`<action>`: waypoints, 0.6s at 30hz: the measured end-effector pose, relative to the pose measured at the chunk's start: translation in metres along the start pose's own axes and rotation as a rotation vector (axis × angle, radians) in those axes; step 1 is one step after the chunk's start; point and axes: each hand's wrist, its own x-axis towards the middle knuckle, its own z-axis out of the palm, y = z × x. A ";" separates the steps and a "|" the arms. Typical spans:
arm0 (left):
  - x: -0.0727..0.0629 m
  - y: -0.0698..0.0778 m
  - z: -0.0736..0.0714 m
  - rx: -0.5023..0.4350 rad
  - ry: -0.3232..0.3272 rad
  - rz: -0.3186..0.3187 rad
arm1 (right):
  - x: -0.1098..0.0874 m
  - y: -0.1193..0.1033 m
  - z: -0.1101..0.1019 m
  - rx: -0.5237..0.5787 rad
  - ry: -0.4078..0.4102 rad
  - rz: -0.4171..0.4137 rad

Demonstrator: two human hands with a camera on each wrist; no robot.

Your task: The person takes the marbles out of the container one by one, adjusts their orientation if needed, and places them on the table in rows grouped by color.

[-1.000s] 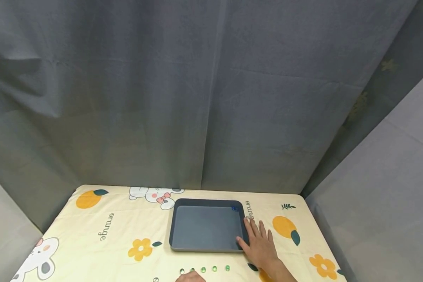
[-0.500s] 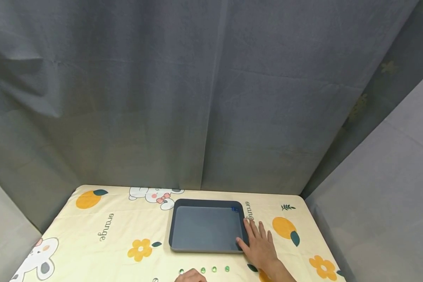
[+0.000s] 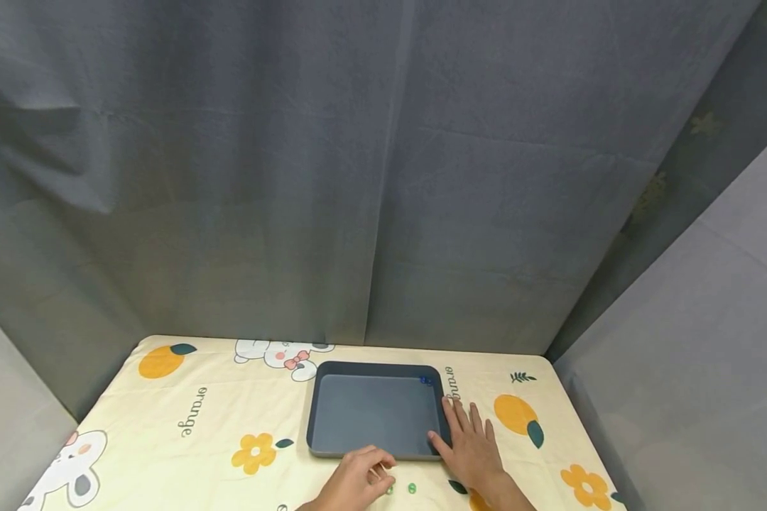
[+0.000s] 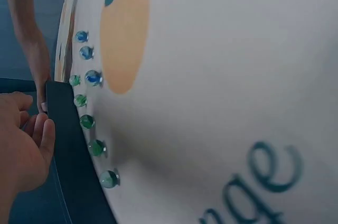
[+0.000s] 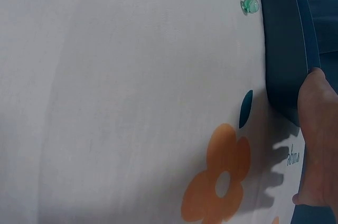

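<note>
A dark grey rectangular tray (image 3: 373, 415) lies on the patterned cloth, with small blue marbles (image 3: 426, 380) in its far right corner. My left hand (image 3: 358, 479) is above the tray's near edge, palm turned inward and fingers curled toward the thumb; I cannot tell whether it holds something between its fingertips. My right hand (image 3: 473, 451) rests against the tray's right side, fingers straight and spread, thumb over the rim. In the left wrist view, several green marbles (image 4: 96, 147) stand in a row beside the tray's near wall, with three blue marbles (image 4: 86, 52) in a parallel row.
The cream cloth (image 3: 198, 468) has printed oranges, flowers, rabbits and lettering. A grey curtain (image 3: 262, 177) hangs behind the table, with a pale panel (image 3: 697, 319) to the right.
My left hand has risen from the bottom edge toward the tray's near edge, and it covers part of the green row in the head view. My right hand and the tray have not moved.
</note>
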 end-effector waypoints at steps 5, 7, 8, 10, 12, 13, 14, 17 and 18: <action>0.025 -0.001 0.000 0.037 0.071 0.063 | 0.002 0.000 0.000 -0.001 -0.006 0.006; 0.035 -0.003 -0.001 0.042 0.092 0.070 | 0.003 0.000 0.000 0.002 -0.005 0.006; 0.040 -0.004 -0.001 0.050 0.101 0.073 | 0.003 -0.001 0.000 0.008 -0.003 0.004; 0.049 -0.007 -0.002 0.067 0.114 0.074 | 0.003 -0.001 0.001 0.009 -0.008 0.008; 0.058 -0.009 -0.002 0.096 0.129 0.081 | 0.003 -0.001 0.001 0.010 -0.011 0.012; 0.063 -0.011 -0.001 0.110 0.137 0.081 | 0.002 -0.001 0.002 0.011 -0.011 0.012; 0.067 -0.012 -0.001 0.125 0.148 0.086 | 0.002 0.000 0.002 0.010 -0.012 0.014; 0.080 -0.017 0.002 0.162 0.178 0.077 | 0.002 0.001 0.002 0.010 -0.011 0.013; 0.084 -0.019 0.003 0.173 0.183 0.067 | 0.002 0.001 0.002 0.013 -0.011 0.012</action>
